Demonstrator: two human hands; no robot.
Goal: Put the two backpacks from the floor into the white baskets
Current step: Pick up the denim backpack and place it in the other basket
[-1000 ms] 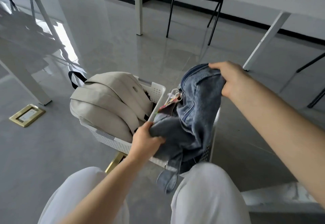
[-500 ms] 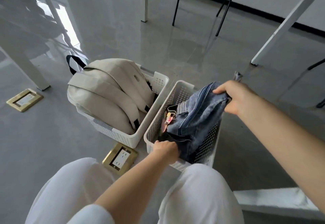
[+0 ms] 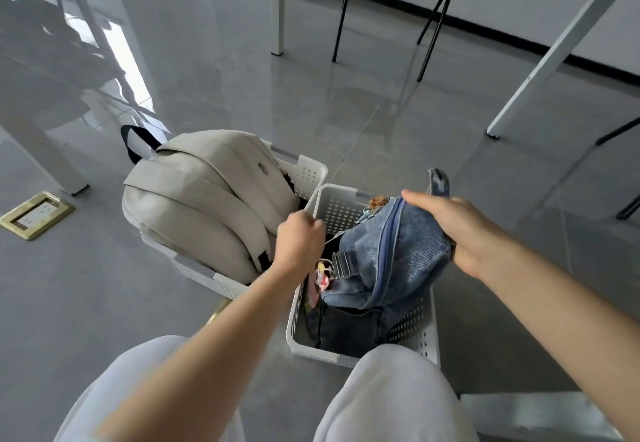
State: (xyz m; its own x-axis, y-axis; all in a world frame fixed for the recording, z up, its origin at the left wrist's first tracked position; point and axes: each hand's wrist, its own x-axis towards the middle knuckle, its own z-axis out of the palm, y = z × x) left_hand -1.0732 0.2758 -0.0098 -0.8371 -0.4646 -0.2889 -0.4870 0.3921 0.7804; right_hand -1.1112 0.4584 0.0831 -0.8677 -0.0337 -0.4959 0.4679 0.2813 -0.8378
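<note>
The denim backpack [image 3: 388, 261] sits partly in the right white basket [image 3: 424, 334], my right hand [image 3: 453, 226] gripping its top; my left hand [image 3: 299, 240] is fisted at its strap. The beige backpack [image 3: 204, 199] fills the left basket [image 3: 308, 173] (no readable labels anywhere)

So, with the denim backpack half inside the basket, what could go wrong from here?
1. The denim backpack bulges above the right basket; released by the right hand, it may slump over the rim.
2. The keychain charms hang near the basket wall by the left hand and could catch in its holes.
3. The beige backpack overhangs the left basket, so a bump might tip it out.
</note>
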